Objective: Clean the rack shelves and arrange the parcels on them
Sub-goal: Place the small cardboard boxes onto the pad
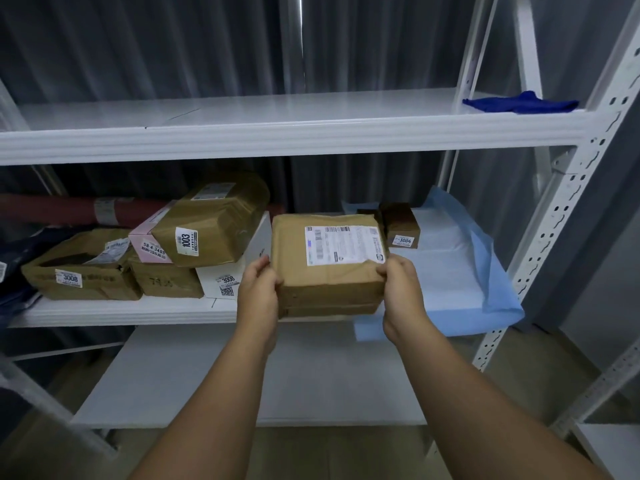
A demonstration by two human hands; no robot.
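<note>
**Parcel held two-handed at middle shelf edge**

Brown parcel (pixel 329 265) sits at the front edge of the middle shelf (pixel 121 311), label up, its right part over the blue sheet (pixel 460 271). Left hand (pixel 259 285) and right hand (pixel 401 289) clamp its near corners, fingers curled onto the cardboard, thumbs on top. Both forearms reach straight forward, roughly symmetric, neither nearer. Long axis looks left-right, across the fingers. Can't tell whether it's resting or lifted. Top shelf (pixel 277 133) is bare apart from the blue cloth (pixel 519 102) at its right end. Likely placing or pulling the parcel.
</note>
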